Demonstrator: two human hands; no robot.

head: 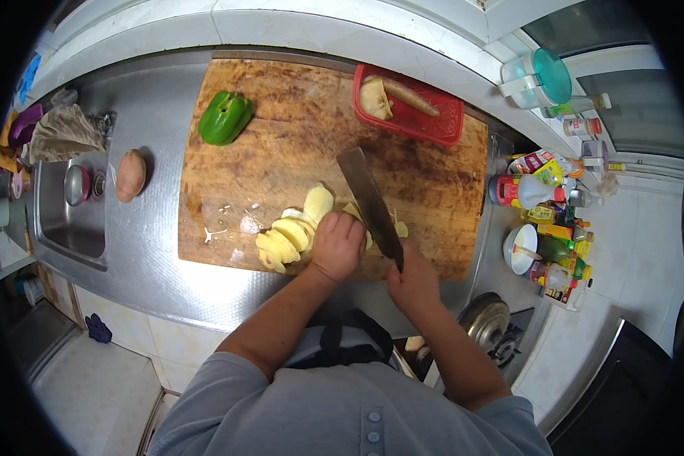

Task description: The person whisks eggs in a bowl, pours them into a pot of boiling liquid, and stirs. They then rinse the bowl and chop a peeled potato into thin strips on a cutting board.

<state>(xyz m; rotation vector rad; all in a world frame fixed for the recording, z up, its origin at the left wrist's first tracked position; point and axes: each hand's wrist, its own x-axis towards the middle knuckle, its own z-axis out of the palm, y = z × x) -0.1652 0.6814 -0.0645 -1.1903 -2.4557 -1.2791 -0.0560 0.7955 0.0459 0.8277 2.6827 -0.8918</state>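
My right hand (415, 279) grips the handle of a cleaver (369, 199), whose broad metal blade points up and left over the wooden cutting board (285, 165). Close to the blade's left side, my left hand (339, 242) has its fingers curled down over pale yellow pieces of peeled potato, mostly hidden beneath them. Overlapping potato slices (285, 239) lie left of that hand, with a larger piece (318, 203) above them. A few thin slices (401, 229) rest around the blade. A green bell pepper (224, 118) sits at the board's upper left.
A red plastic basket (459, 122) holding root vegetable pieces stands at the board's upper right. An unpeeled potato (130, 175) lies on the steel counter (154, 114), near the sink (71, 239). Bottles (524, 191), a white bowl (520, 249) and a lidded pot (484, 316) are at the right.
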